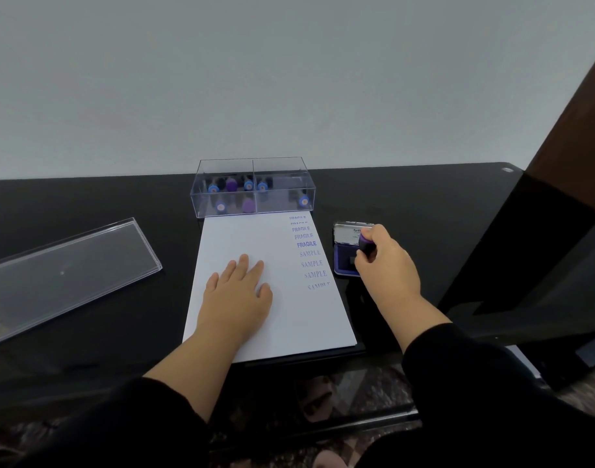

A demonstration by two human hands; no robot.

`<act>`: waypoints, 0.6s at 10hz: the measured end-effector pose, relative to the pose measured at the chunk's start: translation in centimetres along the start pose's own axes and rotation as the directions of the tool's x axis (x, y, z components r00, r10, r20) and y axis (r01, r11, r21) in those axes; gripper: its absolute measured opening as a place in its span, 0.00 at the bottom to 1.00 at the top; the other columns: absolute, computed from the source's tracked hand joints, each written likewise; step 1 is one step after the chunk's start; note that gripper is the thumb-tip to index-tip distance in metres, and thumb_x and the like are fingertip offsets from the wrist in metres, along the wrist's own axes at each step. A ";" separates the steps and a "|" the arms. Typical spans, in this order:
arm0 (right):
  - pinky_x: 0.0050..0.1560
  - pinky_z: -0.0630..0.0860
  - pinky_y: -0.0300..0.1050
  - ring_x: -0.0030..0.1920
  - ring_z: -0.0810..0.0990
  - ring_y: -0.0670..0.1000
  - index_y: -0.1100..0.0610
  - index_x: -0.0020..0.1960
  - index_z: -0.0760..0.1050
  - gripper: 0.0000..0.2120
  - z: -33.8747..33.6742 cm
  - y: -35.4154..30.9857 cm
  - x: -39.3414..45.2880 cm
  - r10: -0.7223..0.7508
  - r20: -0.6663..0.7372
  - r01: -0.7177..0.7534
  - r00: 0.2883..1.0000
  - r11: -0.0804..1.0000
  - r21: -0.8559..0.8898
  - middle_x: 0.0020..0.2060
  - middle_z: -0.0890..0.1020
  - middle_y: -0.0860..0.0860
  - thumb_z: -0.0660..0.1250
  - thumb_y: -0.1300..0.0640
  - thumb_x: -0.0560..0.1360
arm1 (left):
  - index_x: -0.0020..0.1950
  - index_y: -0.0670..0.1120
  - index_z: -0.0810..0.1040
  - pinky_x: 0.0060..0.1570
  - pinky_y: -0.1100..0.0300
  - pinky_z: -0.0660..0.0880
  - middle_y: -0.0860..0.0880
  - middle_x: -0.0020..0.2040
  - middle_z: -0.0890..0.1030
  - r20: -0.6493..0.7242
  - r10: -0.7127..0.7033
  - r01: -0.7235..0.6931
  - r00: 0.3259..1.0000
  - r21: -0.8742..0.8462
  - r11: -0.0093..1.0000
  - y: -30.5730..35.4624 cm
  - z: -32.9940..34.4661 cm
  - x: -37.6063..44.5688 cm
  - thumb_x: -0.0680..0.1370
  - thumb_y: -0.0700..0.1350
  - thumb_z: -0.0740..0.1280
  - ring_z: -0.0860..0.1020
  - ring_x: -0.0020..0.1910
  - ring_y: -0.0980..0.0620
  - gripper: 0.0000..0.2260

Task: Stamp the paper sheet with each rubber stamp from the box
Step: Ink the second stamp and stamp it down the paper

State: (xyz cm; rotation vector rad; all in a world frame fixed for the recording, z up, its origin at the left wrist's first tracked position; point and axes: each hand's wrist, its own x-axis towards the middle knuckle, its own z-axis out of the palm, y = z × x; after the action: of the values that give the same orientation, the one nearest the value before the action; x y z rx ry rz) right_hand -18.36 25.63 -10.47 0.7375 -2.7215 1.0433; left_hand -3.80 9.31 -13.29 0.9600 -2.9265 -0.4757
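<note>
My black sleeves fill the bottom of the view, reaching out over the near edge of a black glossy desk. My left hand lies flat, fingers straight and spread, pressing on the white paper sheet, which sits square in the middle of the desk. Blue prints reading FRAGILE and SAMPLE run down the sheet's right edge; the rest of the sheet is bare. My right hand curls around a purple-topped rubber stamp, holding it down over the open ink pad just beside the sheet's right edge. A clear box of blue and purple stamps touches the sheet's far edge, close to the wall. Its clear lid lies well apart on the left, tilted toward the desk's near edge. Bare desk lies between lid and sheet.
</note>
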 end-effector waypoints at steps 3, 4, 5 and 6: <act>0.36 0.72 0.44 0.42 0.74 0.50 0.52 0.57 0.69 0.09 -0.2 -0.3 -0.3 0.020 0.001 -0.020 1.000 1.000 0.022 0.45 0.75 0.47 0.62 0.60 0.78 | 0.78 0.54 0.49 0.74 0.54 0.41 0.52 0.79 0.45 -0.005 -0.002 0.002 1.000 -0.004 1.000 0.0 0.0 0.0 0.82 0.51 0.47 0.44 0.77 0.53 0.24; 0.37 0.73 0.42 0.44 0.76 0.48 0.50 0.55 0.69 0.08 -0.8 -0.6 -0.4 0.022 -0.028 -0.018 0.999 0.989 0.145 0.49 0.77 0.46 0.63 0.59 0.78 | 0.78 0.54 0.49 0.74 0.54 0.40 0.52 0.79 0.45 0.001 -0.003 0.003 1.000 -0.005 1.000 0.1 0.1 0.0 0.82 0.51 0.47 0.44 0.77 0.53 0.24; 0.35 0.71 0.39 0.41 0.77 0.45 0.46 0.53 0.68 0.10 -1.4 -1.5 -0.9 0.003 -0.025 0.004 1.000 0.968 0.252 0.43 0.78 0.45 0.64 0.58 0.77 | 0.78 0.54 0.49 0.74 0.54 0.40 0.52 0.79 0.45 -0.002 -0.003 0.003 1.000 -0.008 1.000 0.1 0.1 0.0 0.82 0.51 0.47 0.44 0.77 0.53 0.24; 0.38 0.73 0.39 0.36 0.77 0.40 0.45 0.50 0.69 0.10 -1.8 -2.5 -2.6 -0.054 0.054 0.036 0.997 0.957 0.288 0.35 0.77 0.45 0.66 0.58 0.76 | 0.78 0.54 0.49 0.74 0.54 0.40 0.52 0.79 0.44 -0.001 -0.003 0.003 1.000 -0.006 1.000 0.1 0.0 0.0 0.82 0.51 0.47 0.44 0.77 0.53 0.24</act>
State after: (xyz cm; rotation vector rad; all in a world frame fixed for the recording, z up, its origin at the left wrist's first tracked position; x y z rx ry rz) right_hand -14.98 26.23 -8.40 0.8824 -2.6170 1.4482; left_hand -3.80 9.39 -13.28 0.9633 -2.9215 -0.4829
